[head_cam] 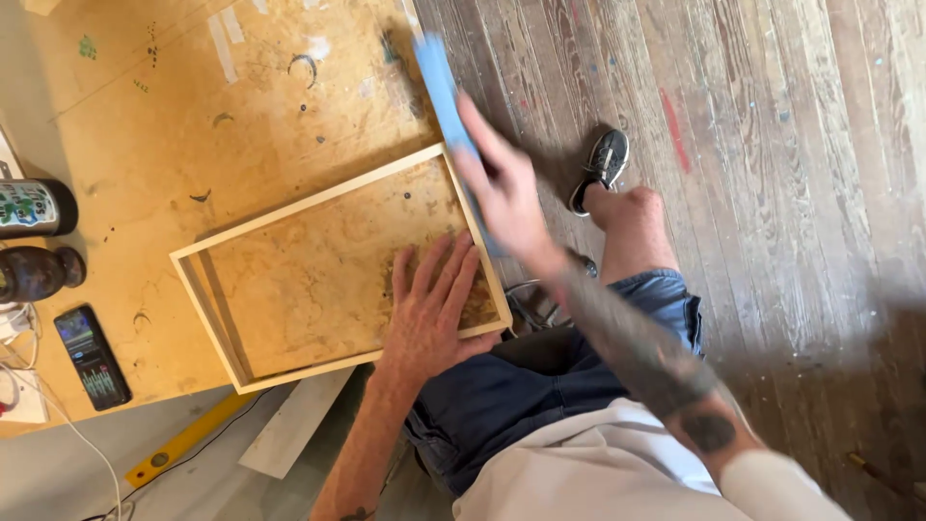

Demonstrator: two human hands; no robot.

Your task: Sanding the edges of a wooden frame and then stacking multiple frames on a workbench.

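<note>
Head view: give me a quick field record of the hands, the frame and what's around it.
left hand: flat, fingers spread, pressing inside the frame
right hand: blurred, holds a blue block at the frame's right rail
frame: pale wood rectangle, lying flat on the board
board: paint-marked plywood worktop
phone: on the board's left edge, screen lit
bottle: lying by the left edge
level: yellow, below the board
floor: worn planks
</note>
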